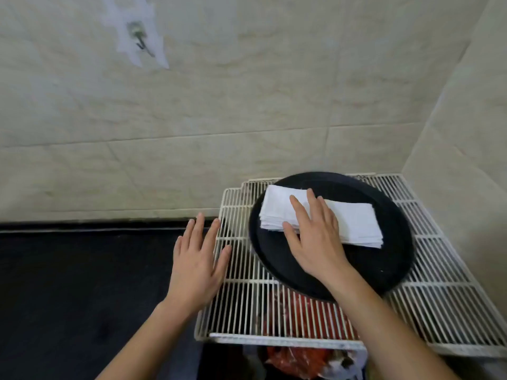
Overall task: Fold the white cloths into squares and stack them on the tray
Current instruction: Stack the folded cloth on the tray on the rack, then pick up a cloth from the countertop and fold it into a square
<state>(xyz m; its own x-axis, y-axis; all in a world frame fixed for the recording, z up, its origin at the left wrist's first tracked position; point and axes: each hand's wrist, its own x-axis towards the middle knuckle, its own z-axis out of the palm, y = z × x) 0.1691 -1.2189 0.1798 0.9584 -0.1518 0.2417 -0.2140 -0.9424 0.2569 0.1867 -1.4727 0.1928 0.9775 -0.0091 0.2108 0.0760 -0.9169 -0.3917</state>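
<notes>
A round black tray (384, 259) lies on a white wire rack (439, 303). On the tray sit two stacks of folded white cloths (354, 223) side by side. My right hand (312, 234) lies flat on top of the cloths where the two stacks meet, fingers straight and spread. My left hand (199, 259) hovers left of the tray over the rack's left edge, fingers straight, holding nothing.
A dark counter (82, 283) spreads to the left of the rack. Tiled walls (247, 105) close the back and right sides. Under the rack, red and white bags (301, 357) show through the wires. A hook (140, 37) is stuck high on the wall.
</notes>
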